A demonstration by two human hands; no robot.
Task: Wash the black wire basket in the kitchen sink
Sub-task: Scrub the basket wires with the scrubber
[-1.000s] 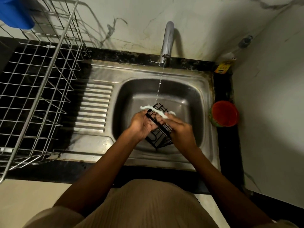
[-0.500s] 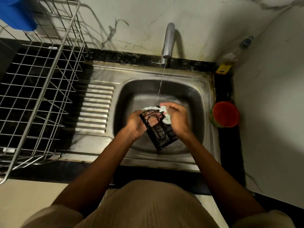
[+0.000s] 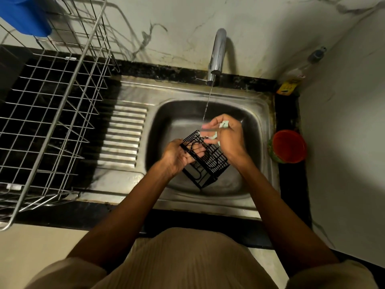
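Note:
A small black wire basket (image 3: 210, 163) is held tilted over the steel sink bowl (image 3: 166, 122). My left hand (image 3: 177, 156) grips its left rim, fingers curled into the wires. My right hand (image 3: 226, 135) holds a pale green cloth (image 3: 224, 124) at the basket's upper right corner. A thin stream of water (image 3: 207, 107) runs from the chrome tap (image 3: 217, 53) and falls just left of my right hand.
A large steel wire dish rack (image 3: 52, 113) fills the black counter on the left, beside the ribbed drainboard (image 3: 125, 136). A blue object (image 3: 23, 15) sits at the top left. An orange cup (image 3: 289, 146) and a bottle (image 3: 295, 78) stand on the right ledge.
My right hand with the cloth has moved from the basket's lower right up to its upper right corner. The basket has turned in my left hand.

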